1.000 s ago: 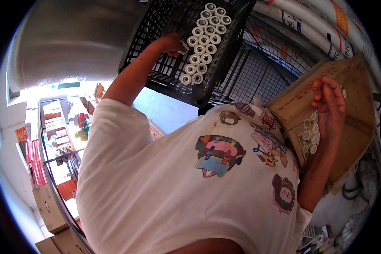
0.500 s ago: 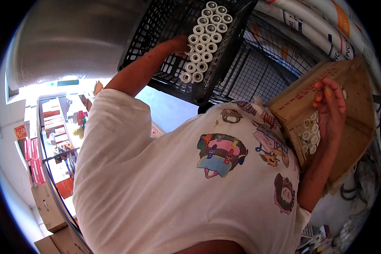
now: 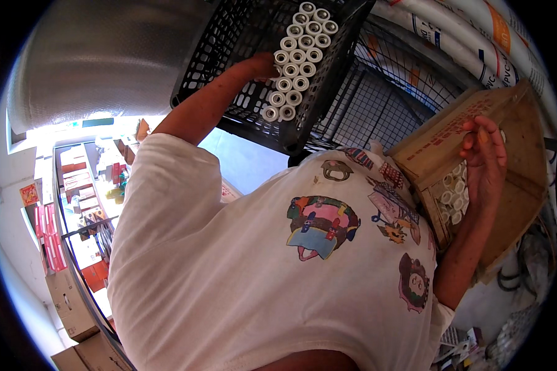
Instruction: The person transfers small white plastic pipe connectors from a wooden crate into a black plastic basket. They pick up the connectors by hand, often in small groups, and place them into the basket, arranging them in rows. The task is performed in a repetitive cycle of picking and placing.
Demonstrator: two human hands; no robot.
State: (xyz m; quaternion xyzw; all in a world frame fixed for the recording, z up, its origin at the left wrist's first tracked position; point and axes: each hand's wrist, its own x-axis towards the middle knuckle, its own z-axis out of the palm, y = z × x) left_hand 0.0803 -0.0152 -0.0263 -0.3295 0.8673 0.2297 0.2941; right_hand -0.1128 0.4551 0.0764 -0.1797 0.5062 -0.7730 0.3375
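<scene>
My left hand [image 3: 263, 67] reaches into a black plastic crate [image 3: 232, 120]. Its fingers close on a white pipe fitting [image 3: 278, 70] at the left edge of a block of similar fittings [image 3: 299, 55]; they are in shadow and partly hidden. The fittings stand in close rows with their round openings facing up. On the right, my right hand [image 3: 484, 148] hovers over an opened cardboard box [image 3: 513, 204], palm up and fingers loosely bent and apart. Nothing shows in it. Loose white fittings [image 3: 453, 195] lie in the box beside that wrist.
A black wire basket [image 3: 377, 93] stands between crate and box. Wrapped white pipes [image 3: 452, 37] lie at the upper right. A large roll of silvery wrap [image 3: 99, 62] is at the upper left. Shelves with small boxes [image 3: 80, 185] stand at the left, with cartons [image 3: 71, 303] below.
Hardly anything differs. My left hand stays at the same fitting in the crate, and my right hand remains over the box with a very slight shift of its fingers.
</scene>
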